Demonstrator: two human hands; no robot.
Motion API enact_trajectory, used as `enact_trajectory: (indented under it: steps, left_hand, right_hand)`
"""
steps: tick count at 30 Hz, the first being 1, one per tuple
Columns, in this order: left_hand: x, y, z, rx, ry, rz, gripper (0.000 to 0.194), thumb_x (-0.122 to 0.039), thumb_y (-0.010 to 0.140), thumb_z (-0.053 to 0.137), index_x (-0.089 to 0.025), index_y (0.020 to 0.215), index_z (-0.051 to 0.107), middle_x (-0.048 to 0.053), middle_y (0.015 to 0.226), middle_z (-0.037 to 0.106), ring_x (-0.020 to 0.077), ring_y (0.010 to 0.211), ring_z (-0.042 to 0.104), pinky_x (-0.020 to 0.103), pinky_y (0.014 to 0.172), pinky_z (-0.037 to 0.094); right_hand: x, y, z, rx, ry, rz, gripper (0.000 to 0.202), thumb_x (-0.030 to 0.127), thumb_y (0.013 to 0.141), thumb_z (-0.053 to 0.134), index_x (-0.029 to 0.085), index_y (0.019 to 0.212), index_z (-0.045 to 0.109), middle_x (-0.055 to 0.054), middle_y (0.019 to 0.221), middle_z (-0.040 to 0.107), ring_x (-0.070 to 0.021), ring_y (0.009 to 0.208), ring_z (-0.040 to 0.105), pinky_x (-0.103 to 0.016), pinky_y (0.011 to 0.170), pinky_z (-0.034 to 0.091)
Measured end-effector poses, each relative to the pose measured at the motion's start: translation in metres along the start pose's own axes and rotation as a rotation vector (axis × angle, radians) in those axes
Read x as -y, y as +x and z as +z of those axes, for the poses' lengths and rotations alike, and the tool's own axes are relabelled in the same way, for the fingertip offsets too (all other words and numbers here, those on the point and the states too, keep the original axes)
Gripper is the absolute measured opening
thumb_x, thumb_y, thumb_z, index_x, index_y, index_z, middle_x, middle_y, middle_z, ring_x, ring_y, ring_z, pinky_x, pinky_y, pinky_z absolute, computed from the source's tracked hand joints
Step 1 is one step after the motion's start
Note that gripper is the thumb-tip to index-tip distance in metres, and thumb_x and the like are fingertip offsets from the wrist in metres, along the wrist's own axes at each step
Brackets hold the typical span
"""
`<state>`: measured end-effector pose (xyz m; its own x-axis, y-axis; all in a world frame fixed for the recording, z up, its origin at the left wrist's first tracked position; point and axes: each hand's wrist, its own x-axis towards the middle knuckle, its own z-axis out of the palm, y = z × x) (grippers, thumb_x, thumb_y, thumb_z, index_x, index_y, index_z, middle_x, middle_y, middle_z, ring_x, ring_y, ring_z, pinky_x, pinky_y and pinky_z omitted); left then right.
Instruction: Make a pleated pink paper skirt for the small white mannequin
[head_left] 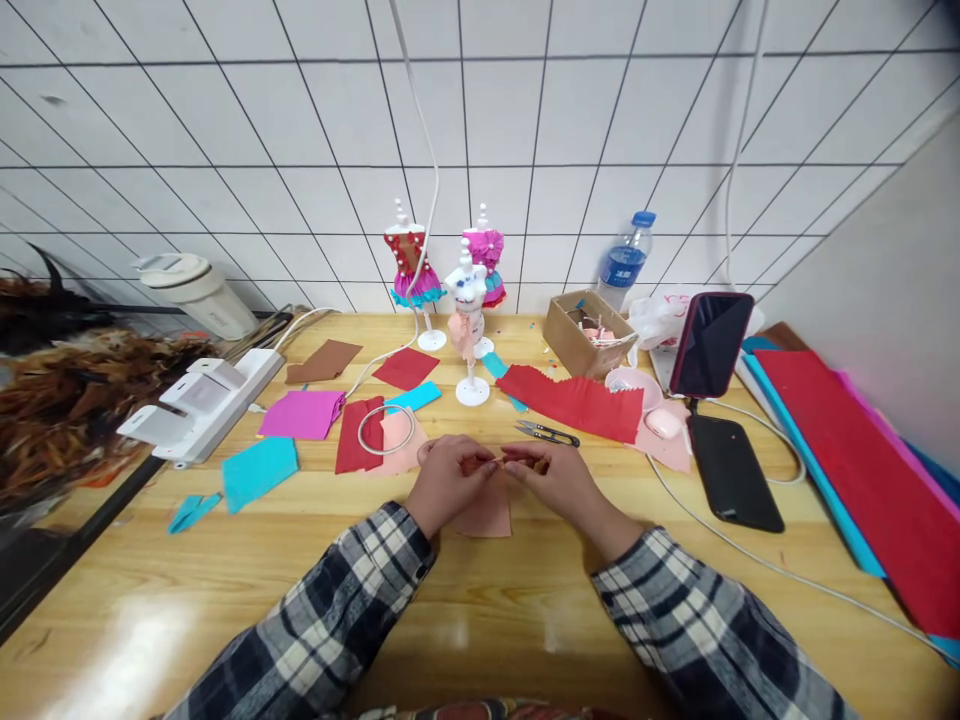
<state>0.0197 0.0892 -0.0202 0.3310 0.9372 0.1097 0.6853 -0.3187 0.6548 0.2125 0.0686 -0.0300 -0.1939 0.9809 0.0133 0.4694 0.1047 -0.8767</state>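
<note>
My left hand (453, 482) and my right hand (559, 482) meet over the near middle of the table, fingertips pinched close together. Between them is the top edge of a light pink fabric piece (486, 515), which hangs or lies below the fingers. Thread snips (547, 432) lie just beyond my right hand. Left of my left hand, a metal ring (361, 430) rests over red and pink fabric. Straight ahead stands a small white dress form (466, 285) with light pink fabric at its side. Behind it are a red-topped form (406, 255) and a magenta-dressed form (487, 250).
A red fabric strip (574, 400), cardboard box (585, 335), water bottle (626, 260), upright phone (711, 345) and flat black phone (735, 472) are on the right. Left are a power strip (217, 415), turquoise fabric (259, 472) and magenta fabric (301, 414). A white cable crosses the right side.
</note>
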Motion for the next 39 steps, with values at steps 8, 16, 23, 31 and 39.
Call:
enact_trajectory:
  steps: [8,16,23,31,39]
  left_hand:
    - [-0.004,0.000,0.000,0.028,0.028,-0.028,0.014,-0.034,0.082,0.070,-0.022,0.080,0.077,0.004,0.081,0.075,0.0218,0.082,0.066,0.036,0.078,0.043]
    - [0.007,0.003,-0.008,0.072,0.069,0.042,0.031,-0.038,0.079,0.073,-0.024,0.107,0.076,0.007,0.108,0.074,0.0271,0.103,0.065,0.042,0.094,0.042]
    - [0.007,0.016,-0.009,0.039,0.175,0.080,0.028,-0.050,0.082,0.070,-0.027,0.096,0.079,0.006,0.101,0.076,0.0296,0.104,0.064,0.051,0.104,0.031]
    - [0.003,0.023,0.000,0.077,0.213,0.105,0.014,-0.032,0.084,0.067,-0.027,0.077,0.077,0.003,0.081,0.076,0.0261,0.089,0.064,0.058,0.105,0.022]
    - [0.002,0.023,0.002,0.063,0.299,0.194,0.015,-0.032,0.087,0.065,-0.027,0.081,0.077,0.003,0.084,0.076,0.0262,0.092,0.062,0.063,0.104,0.018]
  right_hand:
    - [-0.004,0.009,0.002,-0.031,-0.109,-0.006,0.012,0.028,0.082,0.066,0.026,0.084,0.078,0.000,0.080,0.077,-0.0174,0.068,0.067,-0.029,0.061,0.050]
    - [-0.009,0.012,0.002,-0.132,-0.190,-0.029,0.013,0.022,0.080,0.064,0.024,0.085,0.076,-0.003,0.084,0.072,-0.0188,0.080,0.066,-0.030,0.071,0.049]
    - [-0.012,0.014,0.004,-0.169,-0.212,-0.008,0.011,0.023,0.080,0.066,0.024,0.082,0.077,-0.002,0.080,0.068,-0.0159,0.069,0.063,-0.028,0.063,0.047]
    - [-0.012,0.013,-0.001,-0.126,-0.224,-0.038,0.027,0.024,0.081,0.067,0.025,0.107,0.075,-0.003,0.097,0.074,-0.0191,0.085,0.067,-0.031,0.073,0.051]
    - [-0.012,0.014,0.003,-0.107,-0.427,-0.095,0.015,0.026,0.087,0.066,0.028,0.096,0.077,0.000,0.098,0.076,-0.0194,0.090,0.070,-0.031,0.075,0.051]
